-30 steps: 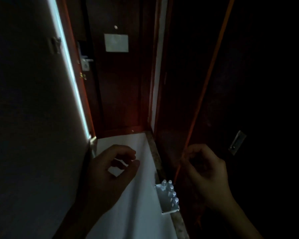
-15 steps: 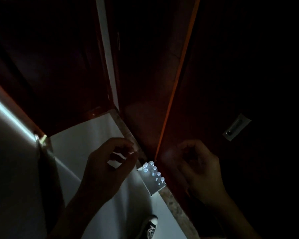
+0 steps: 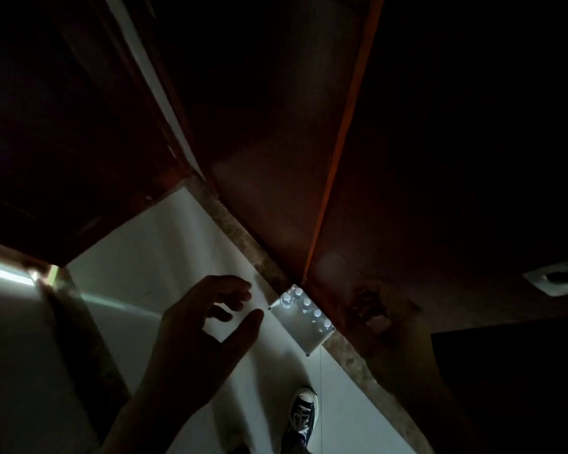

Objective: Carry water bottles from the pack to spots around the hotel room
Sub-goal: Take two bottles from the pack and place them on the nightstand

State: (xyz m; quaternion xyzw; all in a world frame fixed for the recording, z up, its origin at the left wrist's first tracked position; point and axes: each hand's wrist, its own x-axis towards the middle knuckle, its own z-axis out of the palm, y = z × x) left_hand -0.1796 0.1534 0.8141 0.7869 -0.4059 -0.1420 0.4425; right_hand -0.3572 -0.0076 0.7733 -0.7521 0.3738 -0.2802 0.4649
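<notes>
The pack of water bottles (image 3: 300,319) stands on the pale floor against the dark wooden wall; several white caps show along its far side. My left hand (image 3: 207,326) hovers just left of the pack, fingers curled and apart, holding nothing. My right hand (image 3: 387,326) is to the right of the pack in deep shadow, fingers loosely bent and apart, nothing visible in it. Neither hand touches the pack.
The room is very dark. A brown stone strip (image 3: 253,253) runs along the foot of the wooden panels (image 3: 276,142). A recessed metal handle (image 3: 558,276) sits in the right panel. My shoe (image 3: 304,414) is on the floor (image 3: 164,244) below the pack. Light enters at left (image 3: 7,273).
The view has tilted further down and turned right; the pack now lies between my hands and my shoe shows more. Both hands stay empty and have come lower toward the pack.
</notes>
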